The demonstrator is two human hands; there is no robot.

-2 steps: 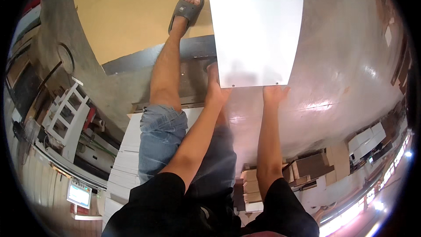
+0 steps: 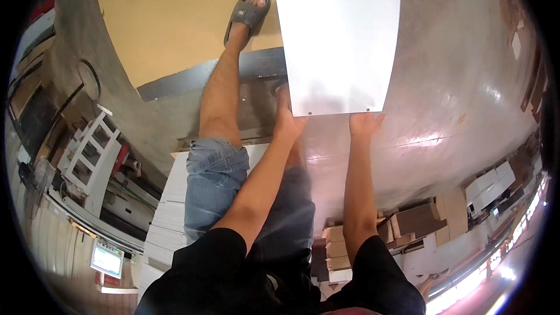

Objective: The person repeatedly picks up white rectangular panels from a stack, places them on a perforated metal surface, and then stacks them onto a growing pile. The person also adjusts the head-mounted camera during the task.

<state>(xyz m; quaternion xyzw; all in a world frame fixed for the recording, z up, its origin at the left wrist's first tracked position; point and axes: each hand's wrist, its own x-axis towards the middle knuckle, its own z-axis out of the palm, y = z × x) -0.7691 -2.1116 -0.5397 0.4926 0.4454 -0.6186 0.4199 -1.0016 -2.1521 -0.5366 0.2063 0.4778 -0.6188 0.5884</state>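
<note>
A long white panel [image 2: 341, 46] stretches away from me and runs out of the far edge of the view. Small dark holes show near its near corners, and a thin seam with paired holes crosses it farther off. My left hand [image 2: 290, 121] grips the near left corner, thumb along the edge and the other fingers mostly hidden at the side and below. At the near right corner, my right hand [image 2: 364, 123] holds the same edge, its fingers out of sight beneath the panel.
My sandalled foot [image 2: 248, 14] stands on a yellow-tan sheet [image 2: 175, 17] with a grey border. Stacked white boards [image 2: 166, 221] are beside my leg. Left are a white slotted frame [image 2: 87, 151] and a lit screen [image 2: 107, 258]; cardboard stacks [image 2: 417, 221] lie at the right.
The far part of the white panel has shifted very slightly to the left. Both hands keep their hold on the near edge.
</note>
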